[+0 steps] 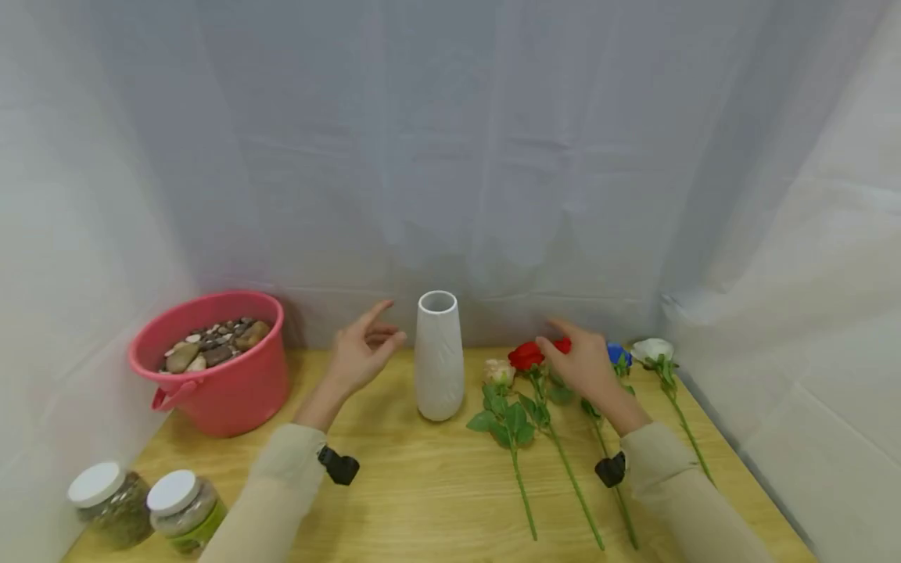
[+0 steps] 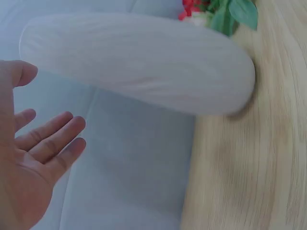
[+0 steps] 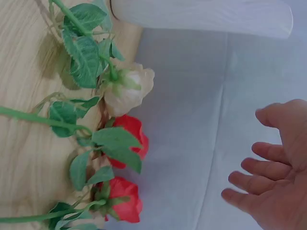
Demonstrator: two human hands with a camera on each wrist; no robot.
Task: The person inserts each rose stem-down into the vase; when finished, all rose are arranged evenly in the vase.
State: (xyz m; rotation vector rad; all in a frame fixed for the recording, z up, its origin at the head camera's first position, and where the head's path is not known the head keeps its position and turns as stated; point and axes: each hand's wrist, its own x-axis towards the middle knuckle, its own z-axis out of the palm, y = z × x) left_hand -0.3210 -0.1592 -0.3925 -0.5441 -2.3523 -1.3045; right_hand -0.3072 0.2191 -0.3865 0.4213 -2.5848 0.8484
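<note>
A white vase (image 1: 439,363) stands upright on the wooden table. My left hand (image 1: 357,353) is held in the air just left of it, fingers loosely spread and holding nothing. In the left wrist view that hand's thumb overlaps the rim end of the vase (image 2: 139,64). My right hand (image 1: 586,363) hovers over the heads of the artificial roses, its fingers apart and nothing in them. Below it lie a red rose (image 1: 525,356) and a cream rose (image 1: 499,372). A second red rose (image 3: 123,200) is partly hidden by the hand in the head view.
To the right lie a blue rose (image 1: 619,356) and a white rose (image 1: 653,351), stems toward the front. A pink bucket (image 1: 239,395) of stones stands at the left. Two lidded jars (image 1: 116,508) are at the front left. White sheeting (image 1: 450,156) encloses the table's back and sides.
</note>
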